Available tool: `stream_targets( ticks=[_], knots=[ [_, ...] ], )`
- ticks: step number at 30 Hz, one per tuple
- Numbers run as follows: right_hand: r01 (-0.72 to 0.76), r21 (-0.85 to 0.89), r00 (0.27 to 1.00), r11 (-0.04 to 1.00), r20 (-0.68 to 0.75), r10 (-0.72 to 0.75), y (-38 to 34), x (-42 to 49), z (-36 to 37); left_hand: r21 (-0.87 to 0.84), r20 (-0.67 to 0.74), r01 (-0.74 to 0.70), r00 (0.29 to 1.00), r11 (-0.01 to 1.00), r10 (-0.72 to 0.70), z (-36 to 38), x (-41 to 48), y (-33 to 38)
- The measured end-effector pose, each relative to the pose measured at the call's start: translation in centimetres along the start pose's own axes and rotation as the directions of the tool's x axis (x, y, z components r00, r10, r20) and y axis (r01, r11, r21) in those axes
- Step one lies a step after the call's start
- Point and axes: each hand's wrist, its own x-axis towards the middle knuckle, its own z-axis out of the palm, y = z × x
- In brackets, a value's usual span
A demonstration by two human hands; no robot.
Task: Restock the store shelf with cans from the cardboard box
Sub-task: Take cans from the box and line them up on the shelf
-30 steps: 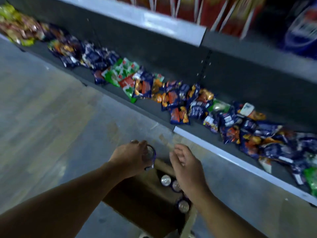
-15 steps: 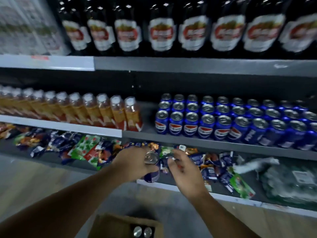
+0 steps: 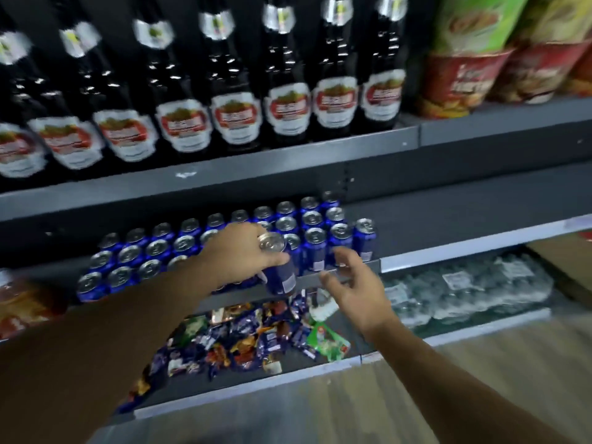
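- Blurred orange-red packs (image 3: 22, 302) sit at the left end of the middle shelf (image 3: 448, 251), cut off by the frame; what they are is hard to tell.
- Dark bottles (image 3: 234, 116) with red-and-white labels line the upper shelf, smeared by motion.
- Blue cans (image 3: 192, 245) stand upright in rows on the middle shelf, from its left part to about mid-length.
- The left hand (image 3: 243, 254) grasps one blue can (image 3: 278, 270) round its side, tilted, at the shelf's front edge before the front row. The arm hides several cans, and whether the can touches the shelf cannot be told.
- The right hand (image 3: 355, 290) is released, fingers spread and holding nothing, just right of the can.
- Snack packets (image 3: 250, 341) lie heaped on the bottom shelf below the hands.
- A clear-wrapped pack (image 3: 464, 290) lies on the bottom shelf further right, its contents blurred.
- Snack bags (image 3: 464, 75) stand at the upper shelf's right end.
- Half a second ago the can was lower, before the snack packets; the cardboard box then at the bottom of the view is gone from sight.
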Motion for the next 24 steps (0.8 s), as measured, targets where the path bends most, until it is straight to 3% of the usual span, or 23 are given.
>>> stream_targets(
  ticks=[7, 13, 16, 18, 24],
  knots=[
    [0.011, -0.033, 0.994, 0.999, -0.108, -0.015, 2.0, 3.5, -9.4, -0.055, -0.008, -0.142, 0.990, 0.988, 0.142, 1.9, 7.8, 14.6],
    [0.049, -0.145, 0.982, 0.988, -0.176, -0.075, 2.8, 9.6, -14.9, -0.132, 0.007, -0.197, 0.980, 0.972, 0.199, 4.1, 13.5, 21.2],
    [0.039, -0.216, 0.975, 0.976, -0.204, -0.084, 3.4, 13.4, -16.3, -0.211, 0.012, -0.242, 0.968, 0.947, 0.250, 4.6, 16.6, 21.8],
    [0.016, -0.236, 0.978, 0.972, -0.200, -0.065, 3.8, 16.0, -16.8, -0.287, 0.039, -0.191, 0.977, 0.938, 0.211, 5.0, 18.2, 20.9],
    [-0.089, -0.173, 0.980, 0.981, -0.190, 0.056, 6.1, 22.3, -15.5, -0.164, -0.006, -0.066, 0.998, 0.984, 0.066, 7.0, 20.4, 14.3]
  ],
)
